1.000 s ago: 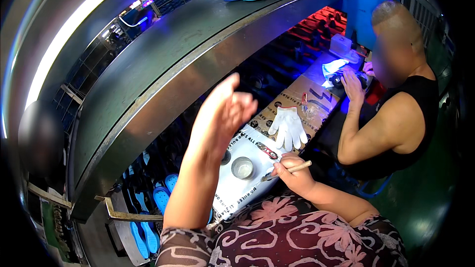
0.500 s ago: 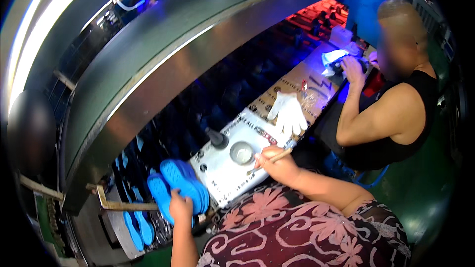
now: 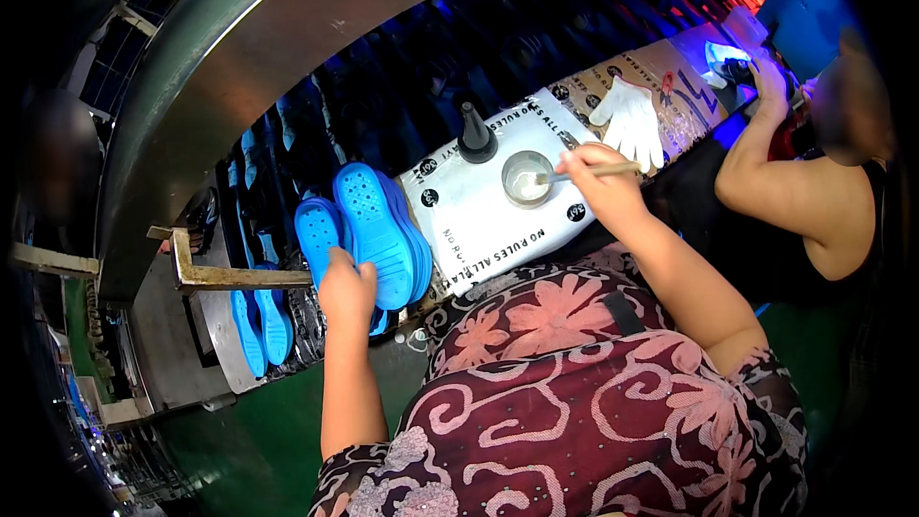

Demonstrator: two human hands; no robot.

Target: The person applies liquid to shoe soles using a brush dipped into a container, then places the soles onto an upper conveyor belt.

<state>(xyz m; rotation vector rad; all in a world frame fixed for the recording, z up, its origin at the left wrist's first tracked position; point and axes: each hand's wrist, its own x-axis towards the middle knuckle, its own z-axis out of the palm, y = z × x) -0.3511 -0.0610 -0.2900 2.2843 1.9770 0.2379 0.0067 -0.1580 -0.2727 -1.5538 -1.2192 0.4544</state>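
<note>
The left forearm rose almost upright from below, its wrist nearly straight. It ended in the left hand, back turned upward, with the thumb spread to the right; how tightly the fingers were bent could not be told. The right forearm slanted up and leftward from the lower right, and the right hand was closed in a grip, fingers curled. Both hands were bare and well apart.

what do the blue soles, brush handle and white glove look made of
Blue soles: probably moulded foam or rubber, fairly matte, given the pits and grooves. Brush handle: likely wood, from its pale tan colour; finish unclear. White glove: seemingly fabric, matte, from its soft, limp look.
</note>
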